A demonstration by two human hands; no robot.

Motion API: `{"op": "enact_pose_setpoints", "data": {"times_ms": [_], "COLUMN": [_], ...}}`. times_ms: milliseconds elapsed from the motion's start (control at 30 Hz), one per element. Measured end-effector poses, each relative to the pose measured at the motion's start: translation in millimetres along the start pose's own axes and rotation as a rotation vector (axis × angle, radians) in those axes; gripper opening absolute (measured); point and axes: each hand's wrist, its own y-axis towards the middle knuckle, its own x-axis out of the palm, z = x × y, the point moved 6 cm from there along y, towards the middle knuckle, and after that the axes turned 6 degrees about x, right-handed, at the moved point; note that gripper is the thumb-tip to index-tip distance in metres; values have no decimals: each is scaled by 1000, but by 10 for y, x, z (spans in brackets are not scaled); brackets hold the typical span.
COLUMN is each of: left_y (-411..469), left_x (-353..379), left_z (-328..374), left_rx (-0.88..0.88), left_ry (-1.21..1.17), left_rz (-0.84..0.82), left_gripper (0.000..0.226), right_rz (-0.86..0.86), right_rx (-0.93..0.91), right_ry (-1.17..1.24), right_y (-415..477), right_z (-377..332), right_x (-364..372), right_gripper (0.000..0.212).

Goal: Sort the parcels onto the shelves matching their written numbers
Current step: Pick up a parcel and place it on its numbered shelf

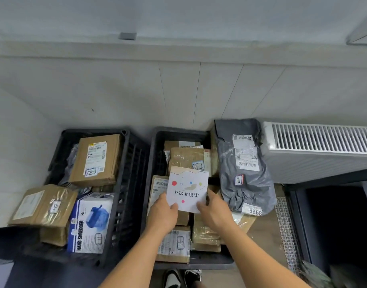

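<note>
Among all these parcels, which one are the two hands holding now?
The white box with coloured dots, gripped by the left hand and right hand over the right black crate; the other parcels lie untouched.

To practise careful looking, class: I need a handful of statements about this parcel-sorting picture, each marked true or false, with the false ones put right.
1. The left hand and the right hand both hold the white box with coloured dots. True.
2. The grey mailer bag lies inside the left crate. False: it lies outside both crates, to the right of the right crate, beside the radiator.
3. The Hand Shredder box sits in the left crate. True.
4. The radiator is black. False: it is white.
5. The white box is held over the right crate. True.
</note>
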Motion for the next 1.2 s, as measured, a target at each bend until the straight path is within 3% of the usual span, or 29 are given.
{"op": "enact_pose_setpoints", "data": {"times_ms": [367,567,767,933,1067,1200], "left_y": [-411,-979,-1685,-2248,-2597,-2858], "left_x": [-426,-1027,-1539,-1833,-2007,-2117], "left_z": [191,533,741,906,970,1030], "left_rx": [18,156,301,444,545,635], "left_ry": [-53,-138,-240,-310,-377,-416], "left_rz": [153,294,408,497,533,570], "left_gripper": [41,37,41,31,23,33], "right_rz": [-29,60,148,217,260,306], "right_rx": [-106,-265,-426,-505,-561,-599], "right_ry": [163,288,333,415,422,484], "right_y": [-406,-1053,-1918,-2529,-2946,-3265], "right_z": [-332,-779,-1182,-1324,-1388,-1374], "right_x": [-187,-516,-827,-993,-1057,-1149], "right_gripper": [30,32,49,47,58,54]}}
